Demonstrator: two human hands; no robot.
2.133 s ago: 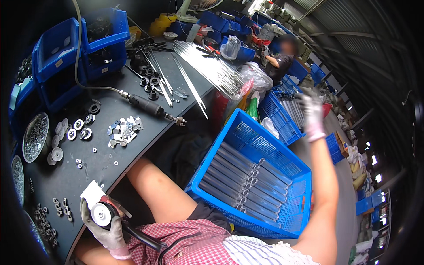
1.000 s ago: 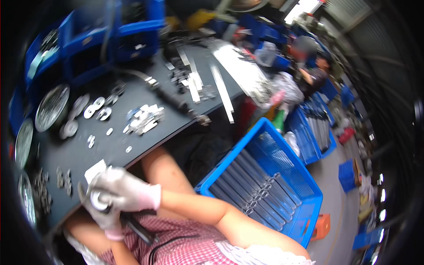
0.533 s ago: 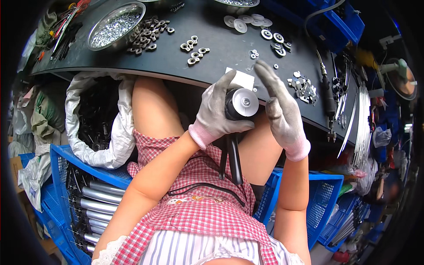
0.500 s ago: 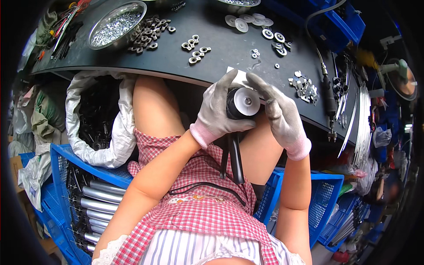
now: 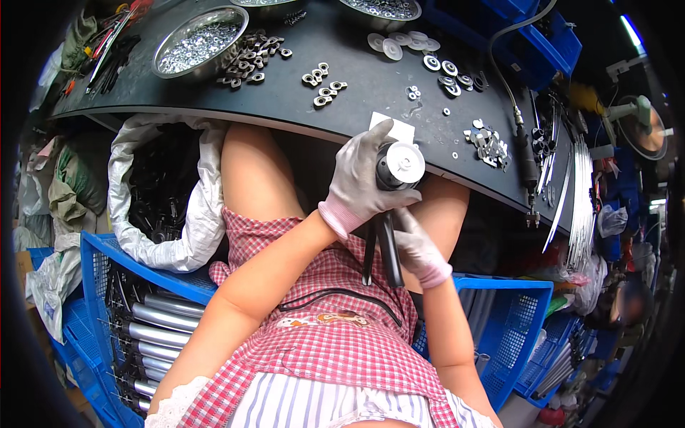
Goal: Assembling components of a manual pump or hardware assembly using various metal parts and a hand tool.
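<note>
Head view: you have your grey-white gloved left hand (image 5: 357, 175) clamped round a black cylindrical hub (image 5: 386, 173), thumb along its near side and fingers along its far left. The hub sits over your lap at the near edge of the table, a glossy white round disc (image 5: 406, 163) facing up on top, with long black tubular legs (image 5: 389, 250) hanging toward you. Your gloved right hand (image 5: 421, 250) is just right of those legs, partly behind them — whether it grips them, you cannot tell from here.

It should handle as a stiff piece of moderate weight, the legs likely pulling the near end down. The disc looks smooth and may slip under a glove, so the hub's side is probably your surest hold; the legs could swing if left unsupported.

Beyond the hub, a flat white card (image 5: 393, 126) lies at the edge of the dark matte tabletop (image 5: 250, 100). Farther left stands a round steel bowl (image 5: 207, 70) of small shiny metal parts; to the right are a loose pile of flat metal plates (image 5: 488, 145) and a black-and-silver hand tool (image 5: 527, 164) on a hose. Long thin silver rods (image 5: 583, 203) lie at the far right. Below the table, a white woven sack (image 5: 194, 242) stands left of your legs — with blue plastic crates on both sides.
</note>
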